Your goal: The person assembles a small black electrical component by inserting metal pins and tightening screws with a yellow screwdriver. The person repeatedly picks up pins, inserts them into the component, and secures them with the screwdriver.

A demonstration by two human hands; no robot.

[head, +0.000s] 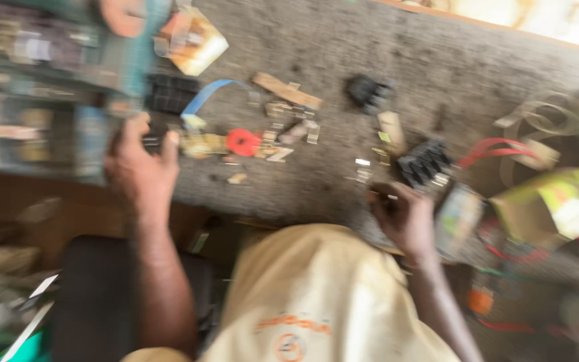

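Two bare hands over a grey, rough, speckled surface (343, 60), everything smeared by motion blur. Left hand (139, 164) raised at the surface's near-left edge, fingers (170, 149) spread apart and curled slightly, fingertips touching or just short of a small yellowish metallic part (199, 144); contact not clear through the blur. Just right of that part, a round red plastic piece (243, 142), then a scatter of pale, angular metal bits (289, 127). Above the left hand, a curved blue strap (212, 92) and a dark ribbed block (171, 92). Right hand (403, 218) at the near edge, fingers bent inward around something small and dark (380, 198); too blurred to tell whether pinched or merely resting there. Just beyond the right hand, touching or nearly so, a black ribbed plastic block (425, 163) with pale metal tabs. Farther out: red wire (497, 149) looping rightward, a yellow-green cardboard box (557, 204) lying open, a flat wooden strip (286, 90), another dark lump (366, 89) near the far side, a crumpled yellowish wrapper (196, 43) at top left. Cream cloth garment (316, 295) with orange print low in the middle.
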